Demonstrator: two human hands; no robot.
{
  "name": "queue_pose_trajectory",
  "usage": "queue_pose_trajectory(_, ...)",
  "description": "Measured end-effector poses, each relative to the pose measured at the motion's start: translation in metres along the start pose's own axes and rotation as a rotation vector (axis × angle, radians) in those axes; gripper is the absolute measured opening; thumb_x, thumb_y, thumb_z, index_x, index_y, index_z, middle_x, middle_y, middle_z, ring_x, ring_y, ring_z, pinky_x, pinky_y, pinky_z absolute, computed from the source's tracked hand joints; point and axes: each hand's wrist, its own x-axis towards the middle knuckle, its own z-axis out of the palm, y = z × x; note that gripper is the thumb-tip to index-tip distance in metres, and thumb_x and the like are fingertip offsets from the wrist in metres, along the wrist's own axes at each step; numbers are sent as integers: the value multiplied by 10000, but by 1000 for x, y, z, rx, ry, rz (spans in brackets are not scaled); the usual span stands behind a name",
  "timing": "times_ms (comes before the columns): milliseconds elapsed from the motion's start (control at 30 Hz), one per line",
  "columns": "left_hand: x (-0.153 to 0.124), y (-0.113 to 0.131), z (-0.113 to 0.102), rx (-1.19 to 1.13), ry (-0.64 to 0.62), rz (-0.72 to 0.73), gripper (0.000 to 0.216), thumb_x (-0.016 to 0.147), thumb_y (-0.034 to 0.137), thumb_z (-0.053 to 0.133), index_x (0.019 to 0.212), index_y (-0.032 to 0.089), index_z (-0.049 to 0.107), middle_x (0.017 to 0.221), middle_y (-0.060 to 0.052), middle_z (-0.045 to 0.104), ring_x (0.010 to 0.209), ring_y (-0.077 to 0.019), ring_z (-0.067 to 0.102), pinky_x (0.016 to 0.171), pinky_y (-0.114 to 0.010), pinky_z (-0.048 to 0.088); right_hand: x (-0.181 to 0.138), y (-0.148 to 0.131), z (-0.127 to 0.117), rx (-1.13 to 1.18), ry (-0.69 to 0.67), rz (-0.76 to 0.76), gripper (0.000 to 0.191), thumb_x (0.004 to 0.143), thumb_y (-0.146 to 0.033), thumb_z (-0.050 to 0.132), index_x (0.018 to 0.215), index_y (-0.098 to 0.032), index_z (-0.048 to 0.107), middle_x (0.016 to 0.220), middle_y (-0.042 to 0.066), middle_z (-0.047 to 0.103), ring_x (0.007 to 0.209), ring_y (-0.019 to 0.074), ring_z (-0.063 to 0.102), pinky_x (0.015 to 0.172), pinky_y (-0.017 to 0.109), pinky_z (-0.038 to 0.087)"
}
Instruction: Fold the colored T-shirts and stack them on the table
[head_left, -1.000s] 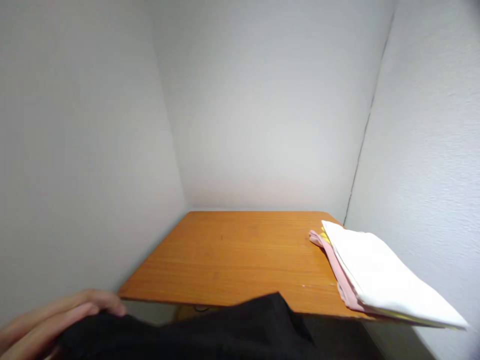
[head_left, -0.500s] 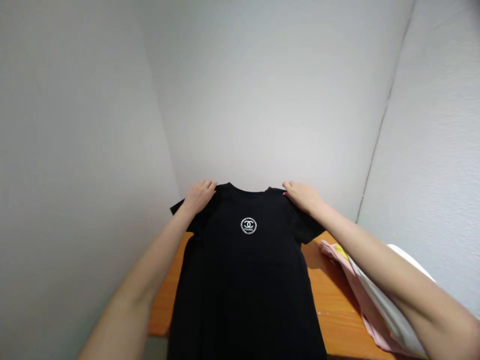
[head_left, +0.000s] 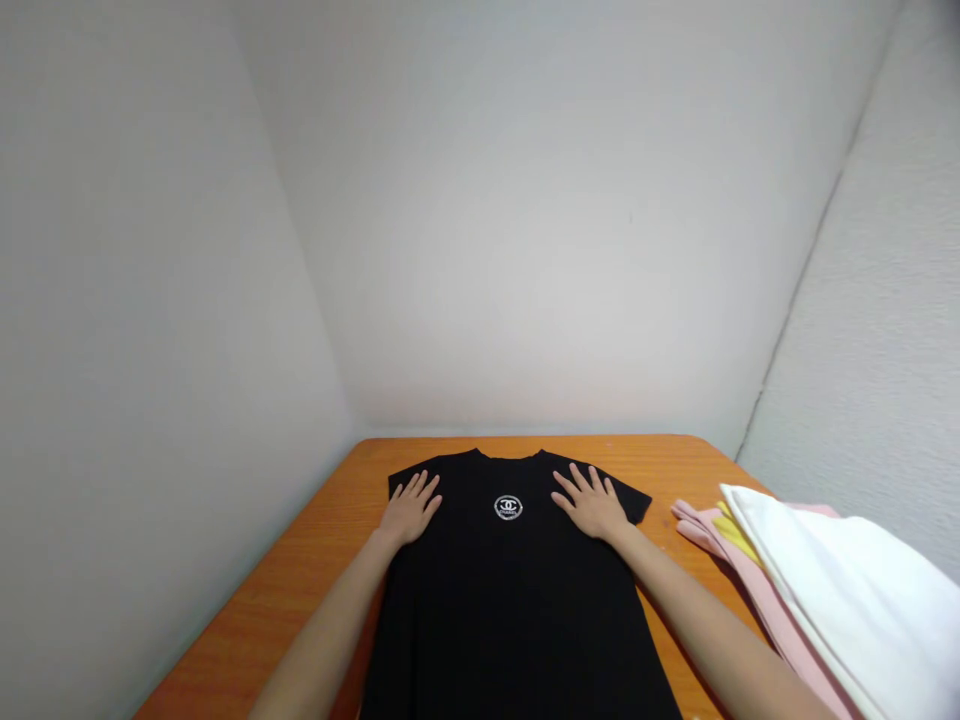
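Note:
A black T-shirt [head_left: 517, 610] with a round white chest logo lies spread flat, its neckline toward the far wall. My left hand [head_left: 410, 508] rests on it near the left sleeve, fingers spread. On the other side, my right hand [head_left: 592, 503] lies flat below the right shoulder, fingers apart as well. Neither hand grips the cloth. The shirt's lower hem is outside the view.
Beneath the shirt is an orange-brown wooden table [head_left: 300, 560] with rounded far corners, pushed close to pale walls. At the right lies a stack of clothes: a white garment [head_left: 862, 580] over yellow cloth [head_left: 733, 530] and pink cloth [head_left: 780, 600].
The shirt has come down from being held up by its shoulders to lying on the table. Both hands have let go and now lie open on it.

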Motion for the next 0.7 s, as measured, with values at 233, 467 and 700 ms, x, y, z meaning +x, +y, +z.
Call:
queue_pose_trajectory(233,-5,-9,-1,-13,29,51,585,989,547,136,1506,306,264,1594,-22,185,1475,-210,152,1175,-464,196,6,9,4,5,53,-55,623,944,-688,239,1506,-419,247,1605,-15,128,1458,348,56,1146,559,96)
queue_pose_trajectory(467,-6,3,-24,36,112,41,560,997,461,218,1487,220,343,1579,-75,233,1473,-236,160,1200,-480,114,19,5,-2,-5,61,-97,608,963,-650,263,1508,-382,277,1602,1,144,1462,323,68,1152,538,100)
queue_pose_trajectory(700,-88,33,-29,41,145,111,602,991,517,223,1501,207,308,1589,-37,190,1480,-207,128,1216,-441,133,21,0,-8,-10,96,-56,707,973,-619,263,1517,-169,308,1591,122,150,1466,311,33,1164,512,24)
